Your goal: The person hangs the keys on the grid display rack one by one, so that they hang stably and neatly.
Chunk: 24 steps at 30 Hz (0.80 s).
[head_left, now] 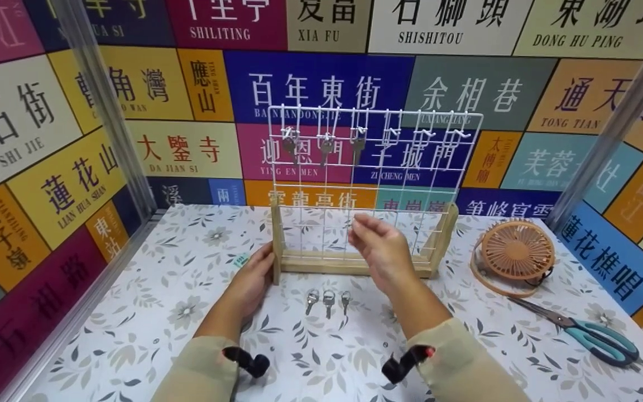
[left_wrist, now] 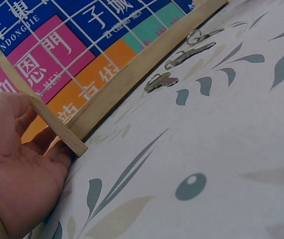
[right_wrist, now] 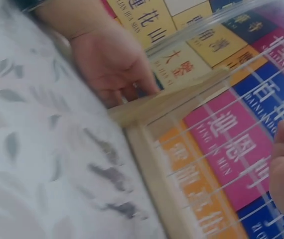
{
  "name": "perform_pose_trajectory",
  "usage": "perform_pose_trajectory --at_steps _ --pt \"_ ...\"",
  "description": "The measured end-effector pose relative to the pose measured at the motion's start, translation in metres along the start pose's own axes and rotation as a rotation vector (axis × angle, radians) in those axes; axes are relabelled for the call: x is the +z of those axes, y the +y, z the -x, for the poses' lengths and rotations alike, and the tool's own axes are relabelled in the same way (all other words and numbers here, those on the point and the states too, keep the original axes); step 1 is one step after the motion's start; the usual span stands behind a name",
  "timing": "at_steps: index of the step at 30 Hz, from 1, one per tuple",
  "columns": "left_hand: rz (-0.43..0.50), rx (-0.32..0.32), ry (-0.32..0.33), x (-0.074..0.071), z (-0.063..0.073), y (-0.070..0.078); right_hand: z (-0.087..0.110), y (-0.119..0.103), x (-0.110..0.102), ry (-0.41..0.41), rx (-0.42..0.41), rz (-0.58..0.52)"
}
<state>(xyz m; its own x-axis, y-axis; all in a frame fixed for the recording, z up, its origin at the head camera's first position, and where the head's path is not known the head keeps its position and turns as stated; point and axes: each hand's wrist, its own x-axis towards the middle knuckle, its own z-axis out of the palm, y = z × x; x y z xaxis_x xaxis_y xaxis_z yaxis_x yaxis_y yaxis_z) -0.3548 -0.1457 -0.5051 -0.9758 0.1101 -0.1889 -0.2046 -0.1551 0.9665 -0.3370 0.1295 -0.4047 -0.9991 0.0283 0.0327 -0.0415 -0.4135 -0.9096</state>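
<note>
A white wire grid rack (head_left: 370,209) stands upright on a wooden base (head_left: 321,265). Keys hang from its left three hooks, among them a left key (head_left: 289,146), a middle key (head_left: 326,146) and a right key (head_left: 358,146). My left hand (head_left: 255,276) grips the rack's left wooden upright (left_wrist: 57,124), thumb against it and fingers behind. In front of the grid, below the hooks, my right hand (head_left: 383,245) is raised with loosely bent fingers; nothing shows between them. Three keys on rings (head_left: 328,304) lie in a row before the base.
An orange desk fan (head_left: 517,251) stands right of the rack. Nearer the front right lie teal-handled scissors (head_left: 584,335). A small pale green item (head_left: 241,259) is behind my left hand. The table (head_left: 132,312) has a leaf-patterned cover, with sign-printed walls (head_left: 321,84) around it.
</note>
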Motion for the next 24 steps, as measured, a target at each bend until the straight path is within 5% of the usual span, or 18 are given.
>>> perform_pose_trajectory --at_steps 10,24 --pt "-0.019 -0.023 0.016 0.001 0.0 0.001 -0.002 0.049 -0.035 -0.026 0.113 0.179" --pt "0.037 0.015 0.021 0.002 -0.002 -0.002 -0.008 0.076 -0.076 -0.166 0.16 0.644"
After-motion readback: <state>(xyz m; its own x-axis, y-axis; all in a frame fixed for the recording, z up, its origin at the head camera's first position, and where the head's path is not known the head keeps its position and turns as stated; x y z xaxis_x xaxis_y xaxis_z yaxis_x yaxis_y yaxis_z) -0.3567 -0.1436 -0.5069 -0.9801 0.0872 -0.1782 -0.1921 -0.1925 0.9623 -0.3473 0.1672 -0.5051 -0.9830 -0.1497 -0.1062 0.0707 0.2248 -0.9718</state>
